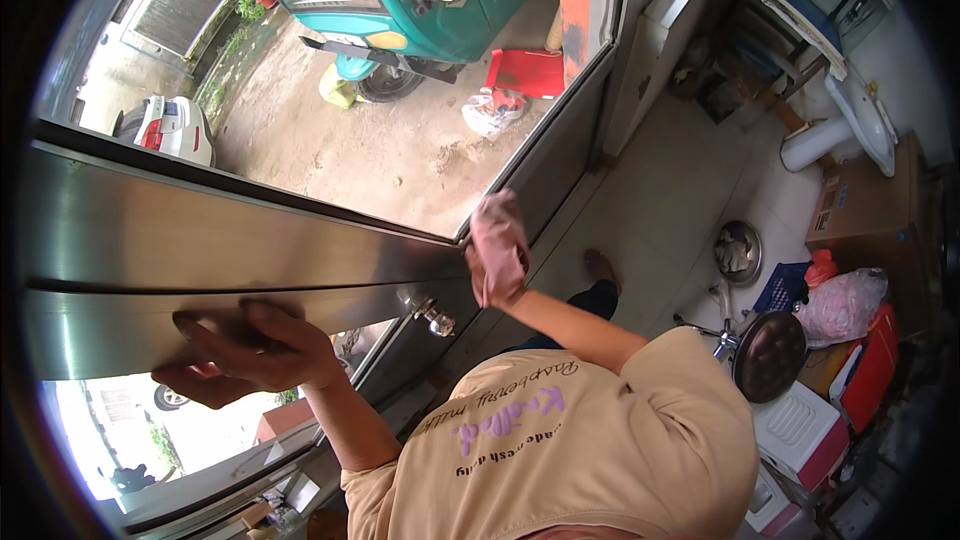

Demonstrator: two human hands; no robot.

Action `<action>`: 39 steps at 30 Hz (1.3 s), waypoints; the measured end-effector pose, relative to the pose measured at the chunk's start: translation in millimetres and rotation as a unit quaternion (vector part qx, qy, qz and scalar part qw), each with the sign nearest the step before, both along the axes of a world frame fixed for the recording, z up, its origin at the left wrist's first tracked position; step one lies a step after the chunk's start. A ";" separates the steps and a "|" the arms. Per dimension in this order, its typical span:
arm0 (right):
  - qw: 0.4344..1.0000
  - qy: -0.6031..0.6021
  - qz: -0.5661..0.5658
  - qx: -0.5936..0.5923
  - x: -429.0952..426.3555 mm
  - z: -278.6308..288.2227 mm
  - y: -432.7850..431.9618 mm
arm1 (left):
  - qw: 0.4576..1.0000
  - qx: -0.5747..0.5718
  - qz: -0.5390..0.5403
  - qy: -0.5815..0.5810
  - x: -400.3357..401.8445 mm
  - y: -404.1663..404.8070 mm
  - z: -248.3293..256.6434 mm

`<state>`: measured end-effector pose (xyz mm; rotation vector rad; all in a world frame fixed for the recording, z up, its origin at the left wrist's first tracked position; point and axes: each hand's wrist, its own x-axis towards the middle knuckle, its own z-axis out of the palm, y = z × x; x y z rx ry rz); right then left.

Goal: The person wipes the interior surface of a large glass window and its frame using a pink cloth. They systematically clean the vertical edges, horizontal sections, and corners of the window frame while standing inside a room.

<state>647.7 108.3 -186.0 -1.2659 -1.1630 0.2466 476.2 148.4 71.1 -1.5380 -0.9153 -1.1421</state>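
Observation:
My right hand is closed on a pink cloth, which is bunched over the fingers. It lies against the corner of a glass pane, where the pane meets the metal door frame. On the left, my left hand is at the edge of the shiny metal frame, fingers apart, the fingertips dark against the metal. Whether it bears on the frame is hard to tell. Between the hands, a round metal door knob sticks out from the frame.
Beyond the glass stand a green three-wheeled vehicle and a white car. Indoors at right are a pedestal washbasin, a metal basin, a cardboard box, a round padded stool and a white-and-pink plastic step stool.

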 end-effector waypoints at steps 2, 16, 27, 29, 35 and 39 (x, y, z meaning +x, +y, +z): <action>0.998 -0.044 0.035 -0.002 -14.5 10.0 -10.3 | 1.000 -0.010 -0.005 -0.007 1.2 0.1 -0.4; 0.941 -0.201 0.233 0.139 48.3 119.3 56.0 | 0.998 -0.010 0.058 0.008 -3.6 -3.2 -5.4; 0.935 -0.023 -0.248 0.251 173.7 58.6 158.1 | 0.998 0.010 0.067 0.002 5.5 -1.7 -5.3; 0.913 -0.017 -0.346 0.215 196.7 42.5 167.4 | 0.997 0.001 0.073 -0.001 6.5 -0.7 -5.6; 0.913 -0.034 -0.377 0.152 198.5 77.8 172.9 | 0.995 0.004 0.102 -0.017 5.6 -2.8 -6.3; 0.957 -0.079 -0.146 0.237 184.0 174.4 137.9 | 0.993 -0.009 0.112 -0.031 3.0 -6.7 -11.6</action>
